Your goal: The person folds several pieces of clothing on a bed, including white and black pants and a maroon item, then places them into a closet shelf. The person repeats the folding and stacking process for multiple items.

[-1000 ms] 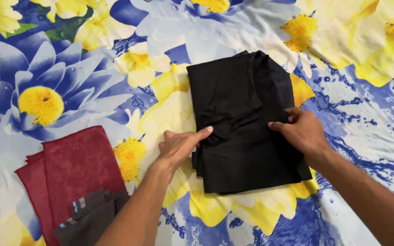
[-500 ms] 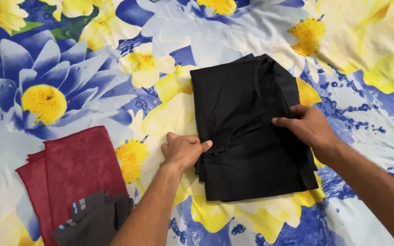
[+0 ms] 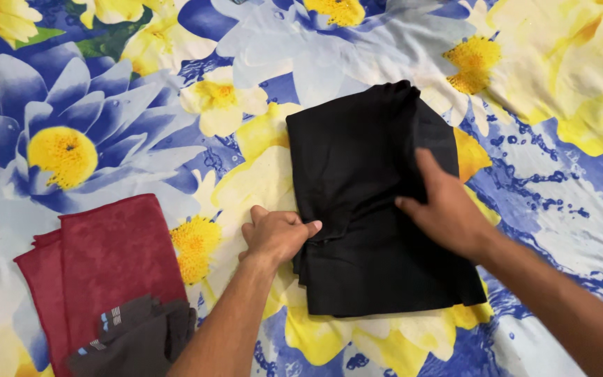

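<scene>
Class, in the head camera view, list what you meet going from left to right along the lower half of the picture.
Folded red towel → dark grey socks → left hand → folded black garment → right hand, all on the flowered bedsheet.

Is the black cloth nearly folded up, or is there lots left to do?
Nearly there, it looks. The black cloth already lies as a layered rectangle on the flowered sheet. The left hand pinches its left edge while the right hand presses flat on top. A folded red towel with a grey garment on it lies alongside. One more fold may remain.
</scene>
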